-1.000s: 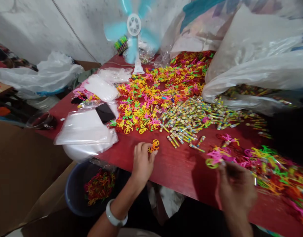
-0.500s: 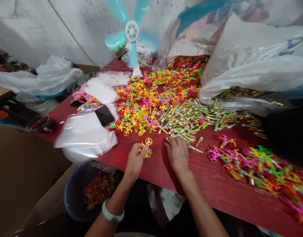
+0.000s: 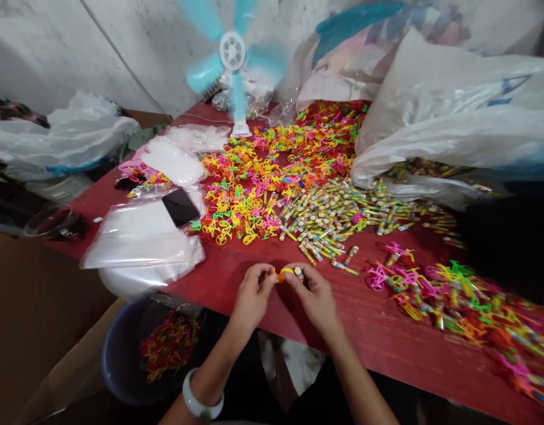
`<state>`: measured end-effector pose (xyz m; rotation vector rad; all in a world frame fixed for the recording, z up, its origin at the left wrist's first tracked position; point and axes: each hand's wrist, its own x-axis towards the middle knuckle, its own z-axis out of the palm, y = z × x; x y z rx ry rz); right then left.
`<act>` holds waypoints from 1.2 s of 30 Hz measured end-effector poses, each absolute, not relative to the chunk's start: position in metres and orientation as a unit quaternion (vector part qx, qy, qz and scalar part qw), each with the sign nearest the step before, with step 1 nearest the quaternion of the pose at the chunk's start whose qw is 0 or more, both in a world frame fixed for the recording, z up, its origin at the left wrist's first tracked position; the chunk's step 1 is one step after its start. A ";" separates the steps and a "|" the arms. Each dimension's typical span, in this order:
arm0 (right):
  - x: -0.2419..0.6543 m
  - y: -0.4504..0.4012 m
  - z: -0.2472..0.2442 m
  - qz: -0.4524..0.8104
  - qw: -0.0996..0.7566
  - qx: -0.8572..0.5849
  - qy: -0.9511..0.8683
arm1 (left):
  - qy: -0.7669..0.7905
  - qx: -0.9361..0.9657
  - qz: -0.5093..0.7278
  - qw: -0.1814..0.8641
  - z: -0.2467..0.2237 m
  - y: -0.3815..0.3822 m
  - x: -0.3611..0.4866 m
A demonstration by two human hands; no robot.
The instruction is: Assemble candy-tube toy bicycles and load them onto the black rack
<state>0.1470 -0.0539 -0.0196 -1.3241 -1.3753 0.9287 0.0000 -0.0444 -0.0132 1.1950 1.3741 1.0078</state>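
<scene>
My left hand [image 3: 252,295] is closed on a small orange-and-yellow plastic toy bicycle [image 3: 280,275], partly hidden by my fingers. Facing it, my right hand [image 3: 315,293] pinches a small candy-filled tube [image 3: 299,273], whose pale end pokes out between finger and thumb. Toy and tube meet between the two hands, above the red table [image 3: 236,268]. Just beyond lie a heap of similar tubes [image 3: 334,206] and a pile of bright plastic toy bicycles [image 3: 240,206]. At the right is a pile of toys with tubes on them [image 3: 435,289].
A blue-bladed fan [image 3: 233,52] spins at the back. Clear plastic bags [image 3: 139,236] and a black phone [image 3: 180,208] lie on the left. Below the table edge stands a bucket [image 3: 110,354] with more toys. A big white sack [image 3: 422,112] leans at the back right.
My right hand has come away from the tube heap with one tube and moved left and nearer to me. It now meets my left hand at the toy bicycle. The view has shifted slightly.
</scene>
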 end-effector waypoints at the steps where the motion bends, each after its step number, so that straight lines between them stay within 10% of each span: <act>1: 0.148 -0.056 -0.018 0.343 0.495 -0.552 -0.577 | 0.582 0.468 0.425 0.512 -0.011 -0.045 0.001; 7: 0.149 -0.084 -0.025 0.180 0.486 -0.486 -0.703 | 0.484 0.277 0.359 0.748 0.001 -0.049 0.009; 36: 0.149 -0.085 -0.027 0.397 0.479 -0.574 -0.532 | 0.580 0.466 0.422 0.518 -0.012 -0.057 0.032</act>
